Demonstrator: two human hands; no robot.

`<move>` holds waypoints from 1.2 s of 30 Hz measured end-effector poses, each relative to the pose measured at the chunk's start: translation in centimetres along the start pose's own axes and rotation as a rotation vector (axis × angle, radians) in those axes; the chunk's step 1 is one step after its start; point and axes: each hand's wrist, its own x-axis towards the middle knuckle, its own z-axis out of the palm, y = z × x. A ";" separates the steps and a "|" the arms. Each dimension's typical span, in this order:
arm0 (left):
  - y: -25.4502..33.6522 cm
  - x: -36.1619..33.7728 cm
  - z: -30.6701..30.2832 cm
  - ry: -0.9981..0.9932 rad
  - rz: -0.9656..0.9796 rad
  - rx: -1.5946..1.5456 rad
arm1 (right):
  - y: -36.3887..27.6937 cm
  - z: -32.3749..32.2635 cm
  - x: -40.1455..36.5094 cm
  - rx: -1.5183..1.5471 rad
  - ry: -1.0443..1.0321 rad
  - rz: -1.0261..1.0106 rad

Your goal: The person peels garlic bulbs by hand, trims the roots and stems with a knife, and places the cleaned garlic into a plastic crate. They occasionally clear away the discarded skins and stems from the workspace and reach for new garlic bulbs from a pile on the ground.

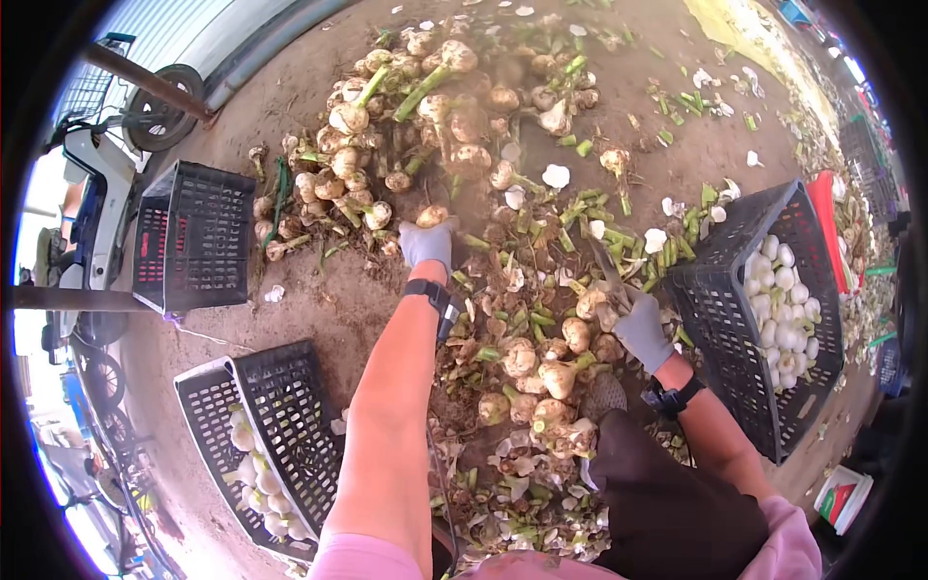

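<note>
My left hand (pixel 425 245), in a pale grey glove, is closed around a dirt-covered garlic bulb (pixel 432 217) at the edge of a garlic heap. A cut green stem shows just right of the glove. My right hand (pixel 645 331), gloved too, grips what looks like a knife (pixel 609 266), its narrow blade pointing up and left; the handle is mostly hidden. Beside that hand lie several soiled bulbs (pixel 576 334), some with short stems. The big heap of untrimmed garlic (pixel 348 159) spreads beyond my left hand. Cut stems (pixel 580 208) and peeled skins litter the ground between both hands.
At right, a tilted black crate (pixel 715 261) holds clean white bulbs (pixel 783 309). Two more black crates stand at left, an upper one (pixel 208 237) and a lower one (pixel 300 387) beside white bulbs (pixel 256 474). A parked scooter (pixel 101 193) is at far left, a white tub (pixel 843 498) at lower right.
</note>
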 end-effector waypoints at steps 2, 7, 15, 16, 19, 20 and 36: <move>2.5 -2.9 -1.8 -0.237 0.008 -0.336 | -0.7 -0.3 0.1 -0.030 -0.020 -0.004; 3.8 -11.0 -5.3 -0.782 0.140 -0.755 | -6.0 0.0 -0.1 -0.387 -0.088 -0.100; 2.5 -16.7 -4.8 -1.122 -0.073 -0.924 | -11.2 2.8 -2.8 -0.691 0.068 -0.781; 2.5 -16.7 -5.0 -1.098 -0.045 -0.882 | -11.1 2.9 -2.9 -0.675 0.070 -0.771; 4.5 -18.8 -7.0 -0.809 0.458 -0.295 | -10.8 2.6 -2.4 -0.672 0.021 -0.546; 5.1 -19.9 -7.5 -0.657 0.672 -0.022 | -10.0 2.1 -0.7 -0.697 -0.025 -0.334; 6.1 -23.8 -8.3 -0.633 0.141 -0.887 | -8.8 -0.4 -4.0 -0.088 -0.040 -0.256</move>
